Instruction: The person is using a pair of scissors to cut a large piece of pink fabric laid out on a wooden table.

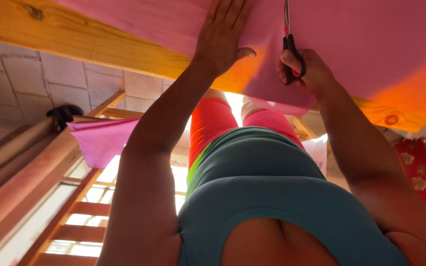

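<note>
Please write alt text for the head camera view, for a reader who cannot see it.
A person's right hand works scissors through pink fabric on a wooden table, while the left hand lies flat on it.

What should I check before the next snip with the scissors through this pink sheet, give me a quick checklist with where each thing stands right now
1. Left hand lies flat on the pink sheet: ok.
2. Left fingers clear of the blades, which run to their right with a gap between: ok.
3. Right hand has a firm hold of the scissors by the dark handles: ok.
4. Sheet rests on the wooden table, its edge hanging over the front: ok.
5. Blade tips and cut line: out of frame, cannot tell.
6. Sheet free of wrinkles near the cut: cannot tell.
</note>
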